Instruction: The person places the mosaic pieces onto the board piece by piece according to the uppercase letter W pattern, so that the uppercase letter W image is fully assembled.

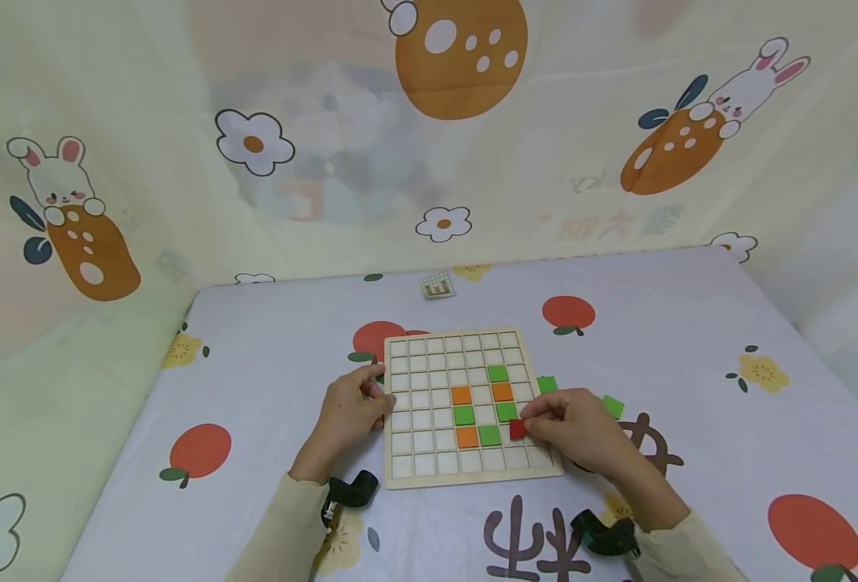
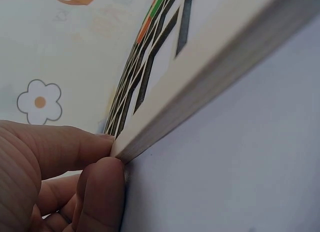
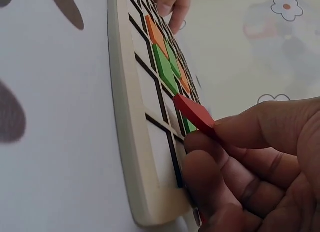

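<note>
The red tile (image 1: 517,429) looks thin, flat and stiff, so it should be light and easy to lift; it is unlikely to bend or break under a normal pinch. Its face seems smooth and could slip a little, so the best hold is probably by one edge or corner, leaving the rest free to face the board (image 1: 423,381). The board looks like stiff, pale wood, light for its breadth, and is best steadied by its rim.

The right hand (image 1: 578,424) has a narrow grip: its fingertips pinch the red tile at one end. In the head view the tile sticks out to the left of those fingertips, over the lower right part of the board. In the right wrist view it sits near the middle of the frame, tilted, pointing to the upper left — whether its far corner touches the board I cannot tell.

The left hand (image 1: 349,412) pinches the board's edge, at the left of the board in the head view. Green tiles (image 1: 498,373) and orange tiles (image 1: 461,395) lie in cells right of the board's middle; more green tiles lie beyond its right edge, on the desk (image 1: 269,347).
</note>
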`<state>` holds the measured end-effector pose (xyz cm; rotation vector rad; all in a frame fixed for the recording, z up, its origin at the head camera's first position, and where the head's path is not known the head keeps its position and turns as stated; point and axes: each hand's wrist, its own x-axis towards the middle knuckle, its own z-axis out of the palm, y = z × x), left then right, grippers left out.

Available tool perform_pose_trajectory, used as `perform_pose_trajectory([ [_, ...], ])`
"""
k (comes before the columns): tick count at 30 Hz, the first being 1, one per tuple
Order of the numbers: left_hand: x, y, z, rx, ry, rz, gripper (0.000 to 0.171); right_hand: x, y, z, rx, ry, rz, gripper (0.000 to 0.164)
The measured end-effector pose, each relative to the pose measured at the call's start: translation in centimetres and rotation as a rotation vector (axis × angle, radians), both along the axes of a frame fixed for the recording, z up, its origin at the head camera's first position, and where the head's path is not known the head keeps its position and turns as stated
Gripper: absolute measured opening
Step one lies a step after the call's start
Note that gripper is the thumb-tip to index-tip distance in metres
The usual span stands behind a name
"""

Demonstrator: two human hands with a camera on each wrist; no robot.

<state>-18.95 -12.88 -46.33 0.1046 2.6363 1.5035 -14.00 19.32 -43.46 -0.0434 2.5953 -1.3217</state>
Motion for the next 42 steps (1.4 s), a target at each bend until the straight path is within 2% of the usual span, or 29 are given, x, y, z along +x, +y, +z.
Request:
perform_pose_trajectory([
  [11, 0.1, 0.1, 0.2, -0.01, -0.013, 0.002, 0.05, -0.1, -0.8, -0.2, 0.018, -0.036, -0.014, 0.005],
  [21, 0.0, 0.1, 0.0, -0.002, -0.014, 0.002, 0.05, 0.0, -1.4, 0.2, 0.061, -0.01, -0.011, 0.005],
  [31, 0.0, 0.1, 0.1, 0.008, -0.025, 0.009, 0.05, -0.2, -1.5, -0.2, 0.106, 0.057, 0.016, 0.007],
  [42, 0.0, 0.1, 0.1, 0.011, -0.013, 0.005, 0.051, -0.2, -1.7, -0.3, 0.117, 0.059, 0.016, 0.007],
])
